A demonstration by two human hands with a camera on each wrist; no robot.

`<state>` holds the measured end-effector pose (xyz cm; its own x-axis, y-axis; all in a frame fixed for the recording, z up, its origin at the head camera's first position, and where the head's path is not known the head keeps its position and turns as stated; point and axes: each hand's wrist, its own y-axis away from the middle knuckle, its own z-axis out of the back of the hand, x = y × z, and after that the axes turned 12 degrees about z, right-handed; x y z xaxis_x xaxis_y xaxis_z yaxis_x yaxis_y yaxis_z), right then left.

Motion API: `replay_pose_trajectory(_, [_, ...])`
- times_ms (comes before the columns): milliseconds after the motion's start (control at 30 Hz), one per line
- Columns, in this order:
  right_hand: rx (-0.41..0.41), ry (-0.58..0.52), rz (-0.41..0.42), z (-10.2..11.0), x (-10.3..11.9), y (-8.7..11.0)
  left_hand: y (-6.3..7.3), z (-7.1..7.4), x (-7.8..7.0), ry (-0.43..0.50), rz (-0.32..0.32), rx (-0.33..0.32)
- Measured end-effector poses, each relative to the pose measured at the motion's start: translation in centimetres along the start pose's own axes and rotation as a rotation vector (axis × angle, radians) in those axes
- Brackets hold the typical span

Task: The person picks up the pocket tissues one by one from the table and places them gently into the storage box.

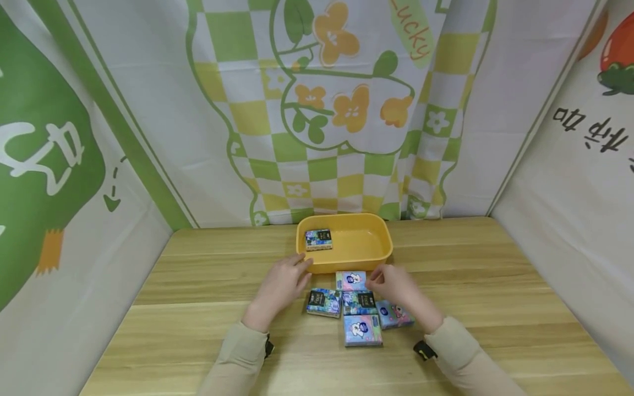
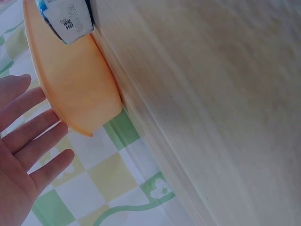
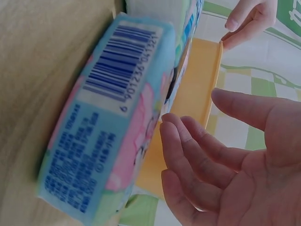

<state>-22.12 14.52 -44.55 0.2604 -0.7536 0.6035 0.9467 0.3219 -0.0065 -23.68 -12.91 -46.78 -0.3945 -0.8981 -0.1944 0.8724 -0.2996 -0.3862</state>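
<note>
My left hand (image 1: 281, 283) is at the front left rim of a yellow plastic basin (image 1: 359, 247), its fingertips right at the rim. In the left wrist view those fingers (image 2: 40, 125) are straight and hold nothing. My right hand (image 1: 398, 285) hovers over the packs, fingers loosely bent with nothing between them, beside a light-blue and pink tissue pack (image 1: 350, 280) in front of the basin. A dark-blue floral tissue pack (image 1: 318, 240) lies inside the basin at its left. On the table are two more floral packs (image 1: 324, 302) and a pink-blue pack (image 1: 363, 330).
Another pink-blue pack (image 1: 394, 314) lies partly under my right hand; its barcode side (image 3: 106, 117) fills much of the right wrist view. A wooden table (image 1: 208, 308) carries everything. A checked cloth curtain (image 1: 322, 170) hangs right behind the basin, with printed cloth walls either side.
</note>
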Motion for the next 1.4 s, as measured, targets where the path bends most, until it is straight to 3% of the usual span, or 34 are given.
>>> replay_pose_trajectory(667, [0.056,0.051,0.021,-1.2,-0.4,0.1,0.1,-0.2,0.1,-0.015,-0.001,-0.007])
replay_pose_trajectory(1400, [0.196,0.111,0.003,-1.3,-0.5,-0.8,0.1,-0.1,0.1,-0.005,-0.006,-0.018])
